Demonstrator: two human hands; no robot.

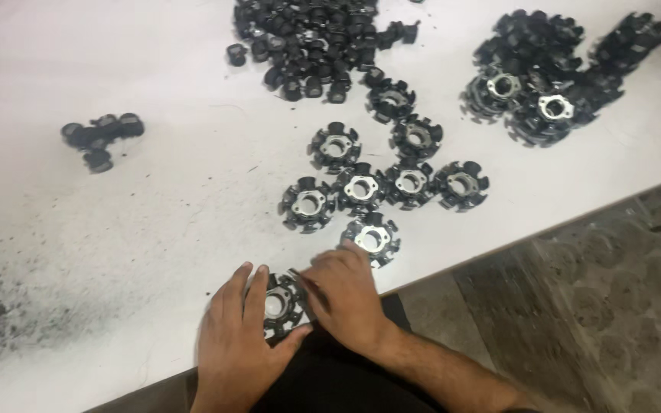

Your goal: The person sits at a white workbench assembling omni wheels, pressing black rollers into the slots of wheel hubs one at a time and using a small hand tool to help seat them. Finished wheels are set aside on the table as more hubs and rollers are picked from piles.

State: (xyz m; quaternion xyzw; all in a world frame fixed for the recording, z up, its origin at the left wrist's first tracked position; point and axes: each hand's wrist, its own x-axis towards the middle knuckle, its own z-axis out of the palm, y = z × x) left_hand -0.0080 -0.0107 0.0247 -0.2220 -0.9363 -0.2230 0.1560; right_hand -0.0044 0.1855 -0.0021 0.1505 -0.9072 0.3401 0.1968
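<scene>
Both hands, left (231,336) and right (342,294), clasp spoked metal ring (281,304) (black-toothed) on white table (154,214).

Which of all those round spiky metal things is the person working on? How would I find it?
Look at the near edge of the white table, right in front of the person. The star-shaped part lies flat there between the left hand and the right hand. It is the only one with fingers on it; the other star-shaped parts lie untouched farther up the table.
</scene>
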